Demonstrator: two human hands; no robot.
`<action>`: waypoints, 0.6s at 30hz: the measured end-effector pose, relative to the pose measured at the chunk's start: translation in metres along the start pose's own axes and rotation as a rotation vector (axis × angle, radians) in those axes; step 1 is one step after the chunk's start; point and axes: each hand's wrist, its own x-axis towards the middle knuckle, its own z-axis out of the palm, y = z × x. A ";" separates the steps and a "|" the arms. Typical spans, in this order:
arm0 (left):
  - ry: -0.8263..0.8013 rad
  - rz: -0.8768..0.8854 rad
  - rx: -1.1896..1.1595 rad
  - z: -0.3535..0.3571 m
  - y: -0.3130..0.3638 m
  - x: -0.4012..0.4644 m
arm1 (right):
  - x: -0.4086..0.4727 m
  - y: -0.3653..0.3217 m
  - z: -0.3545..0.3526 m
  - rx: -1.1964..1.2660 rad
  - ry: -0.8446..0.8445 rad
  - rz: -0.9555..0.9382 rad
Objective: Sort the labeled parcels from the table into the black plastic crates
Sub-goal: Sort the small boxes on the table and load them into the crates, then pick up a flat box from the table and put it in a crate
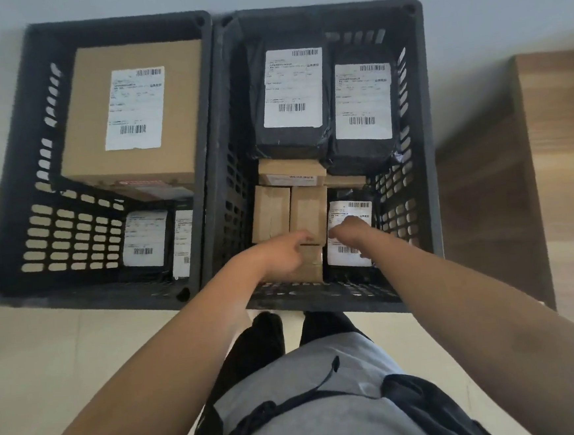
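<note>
Two black crates stand side by side on the pale floor, rims touching; a wooden table [562,161] edge shows well to the right. The left crate [12,191] holds a big box [133,116], tilted, with open room along its left wall, and two dark labeled bags [146,242] below it. The right crate [423,138] is packed: two black bags [289,93] at the far end, small brown boxes [288,210] in the middle, a labeled bag [348,253] near right. The left hand [283,252] rests on a small box, fingers loosely bent (blurred). The right hand [350,231] touches the labeled bag; its grip cannot be told.
</note>
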 end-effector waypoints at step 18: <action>0.538 0.454 -0.700 0.098 0.000 -0.189 | -0.250 0.085 0.036 0.617 0.415 -0.560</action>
